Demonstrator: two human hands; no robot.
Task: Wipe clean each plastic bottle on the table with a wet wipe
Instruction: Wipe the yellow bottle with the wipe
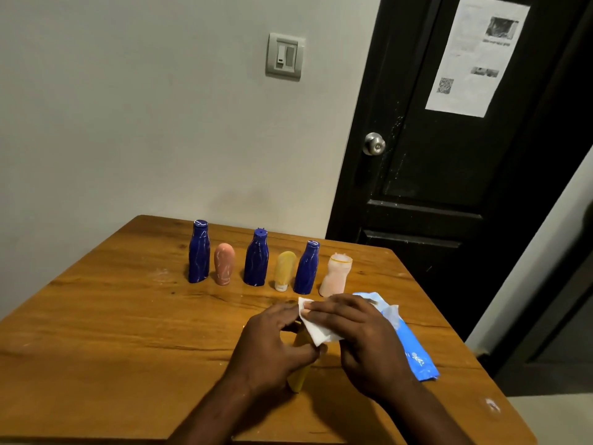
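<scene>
My left hand (276, 345) grips a yellow plastic bottle (298, 377) near the table's front, mostly hidden by both hands. My right hand (362, 335) holds a white wet wipe (316, 330) pressed against the bottle's top. Behind them stands a row of bottles: a blue bottle (199, 252), a pink bottle (224, 264), a second blue bottle (256, 258), a small yellow bottle (284, 270), a third blue bottle (307, 267) and a pale pink bottle (336, 274).
A blue wet wipe pack (410, 345) lies to the right of my right hand with a wipe sticking out. The wooden table (112, 316) ends close on the right. A black door (449, 162) stands behind the table's right corner.
</scene>
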